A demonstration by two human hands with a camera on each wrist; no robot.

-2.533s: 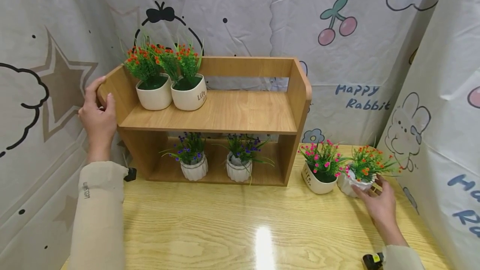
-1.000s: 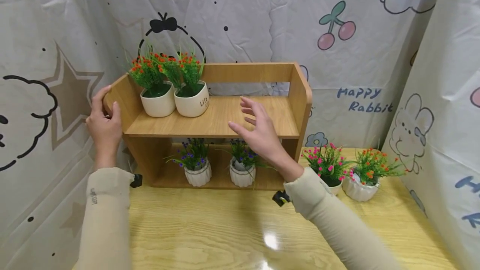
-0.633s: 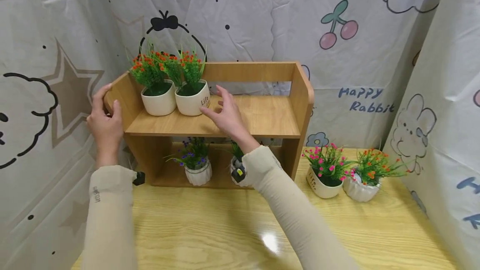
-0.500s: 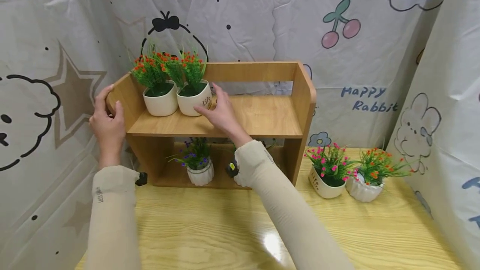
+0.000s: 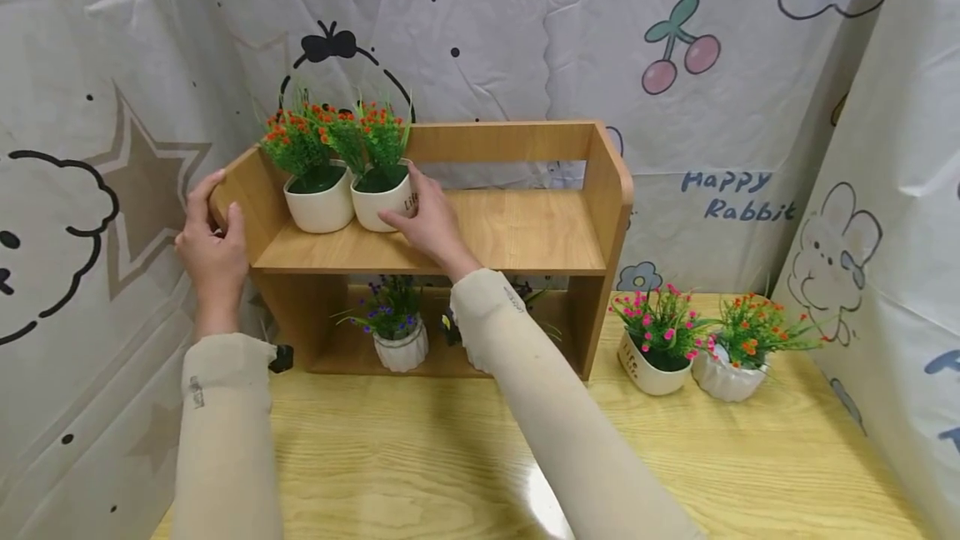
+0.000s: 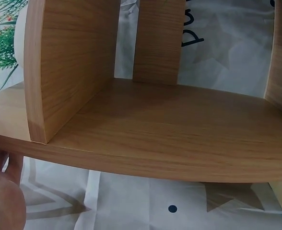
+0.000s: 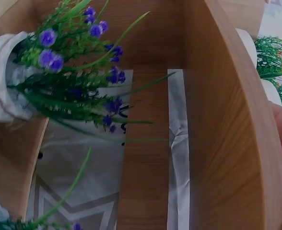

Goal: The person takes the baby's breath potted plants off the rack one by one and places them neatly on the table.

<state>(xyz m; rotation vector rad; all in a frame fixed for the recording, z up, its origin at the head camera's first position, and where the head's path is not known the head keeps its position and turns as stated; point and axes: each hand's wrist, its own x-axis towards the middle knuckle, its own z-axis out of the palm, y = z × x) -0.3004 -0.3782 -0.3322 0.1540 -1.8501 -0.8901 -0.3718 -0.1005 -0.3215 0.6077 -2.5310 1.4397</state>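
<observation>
My left hand (image 5: 213, 252) grips the upper left side panel of a two-tier wooden shelf (image 5: 517, 227); part of that hand (image 6: 4, 201) shows in the left wrist view. On the top tier stand two cream pots of orange artificial flowers, side by side. My right hand (image 5: 431, 223) holds the right-hand potted plant (image 5: 367, 208) by its right side, thumb in front and fingers partly hidden behind the rim. The other potted plant (image 5: 318, 211) stands close to the left panel. Both pots are upright on the board.
Below, a white fluted pot of purple flowers (image 5: 401, 348) stands on the lower tier; a second (image 7: 9, 81) is mostly behind my right sleeve in the head view. Right of the shelf, pink flowers (image 5: 656, 357) and orange flowers (image 5: 731, 365) stand in pots on the wooden table (image 5: 375, 457).
My right hand has left the orange-flowered pot at the table's right, crossed to the top tier and closed on the right-hand cream pot there. My left hand stays on the shelf panel.
</observation>
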